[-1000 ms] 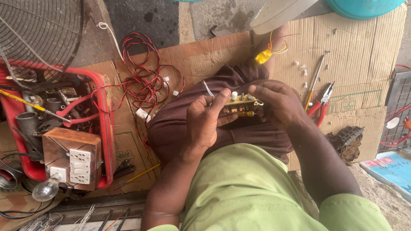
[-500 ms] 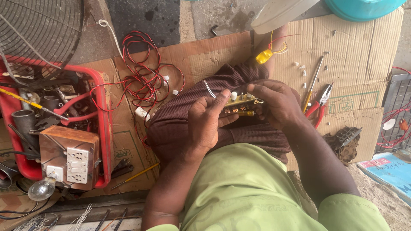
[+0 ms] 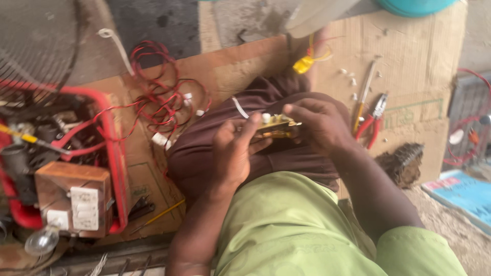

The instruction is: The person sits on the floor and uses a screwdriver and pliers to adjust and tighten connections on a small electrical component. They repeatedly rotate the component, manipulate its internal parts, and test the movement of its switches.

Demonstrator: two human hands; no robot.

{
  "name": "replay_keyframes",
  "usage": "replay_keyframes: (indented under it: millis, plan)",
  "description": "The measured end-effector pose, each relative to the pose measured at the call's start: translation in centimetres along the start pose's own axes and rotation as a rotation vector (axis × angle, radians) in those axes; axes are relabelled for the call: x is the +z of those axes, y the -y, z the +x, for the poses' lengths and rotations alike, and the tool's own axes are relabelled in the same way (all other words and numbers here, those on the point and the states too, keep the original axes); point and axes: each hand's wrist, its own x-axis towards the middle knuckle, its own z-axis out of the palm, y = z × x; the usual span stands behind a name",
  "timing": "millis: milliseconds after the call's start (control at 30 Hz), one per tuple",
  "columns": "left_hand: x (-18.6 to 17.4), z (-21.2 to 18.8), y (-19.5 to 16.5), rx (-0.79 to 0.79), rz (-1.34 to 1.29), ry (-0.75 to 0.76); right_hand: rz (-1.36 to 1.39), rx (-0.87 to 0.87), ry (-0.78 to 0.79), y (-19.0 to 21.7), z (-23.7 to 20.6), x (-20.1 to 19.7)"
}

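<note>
From the head view, both hands meet over the lap, above the brown trousers. The left hand curls closed around a small brass-coloured part, thumb pressed on its near side; the right hand pinches the far end with bent fingers. A white wire sticks out from it. The frame is blurred, so the part is perhaps a small switch board. The step looks like fitting or adjusting something on it; any next move calls for a steady left grip and fine right fingertips. Red pliers lie nearby on the cardboard.
</note>
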Motion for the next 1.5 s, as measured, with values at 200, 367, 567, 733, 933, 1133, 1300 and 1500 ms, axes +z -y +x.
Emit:
replay_keyframes:
  millis: [200,367,567,733,933,1133,1300,1500]
  plan:
    - [-0.7,-0.3,1.3,0.232,-0.009,0.215,0.310,0.028,0.171,-3.4,-0.1,-0.8]
    - [0.0,0.5,1.8,0.070,-0.138,0.207,-0.074,0.032,0.008,-2.3,-1.4,-4.4]
    - [0.6,1.0,1.6,0.022,-0.164,0.203,-0.100,-0.335,-0.601,2.6,2.7,-13.1]
    - [1.2,1.5,1.4,-0.008,-0.147,0.206,-0.291,-0.293,-0.591,5.3,6.4,-13.4]
    - [2.4,1.9,1.8,-0.064,-0.074,0.218,-0.836,-0.123,-0.519,7.7,9.3,-10.9]
    - [3.5,1.6,1.7,-0.103,-0.024,0.246,-0.782,-0.121,-0.522,6.8,10.1,-10.9]
    - [3.9,1.4,1.7,-0.095,0.027,0.236,-0.354,-0.298,-0.388,5.3,6.0,-12.8]
    - [3.6,0.7,2.1,-0.055,0.096,0.271,0.066,-0.328,0.123,-1.3,0.4,-11.1]
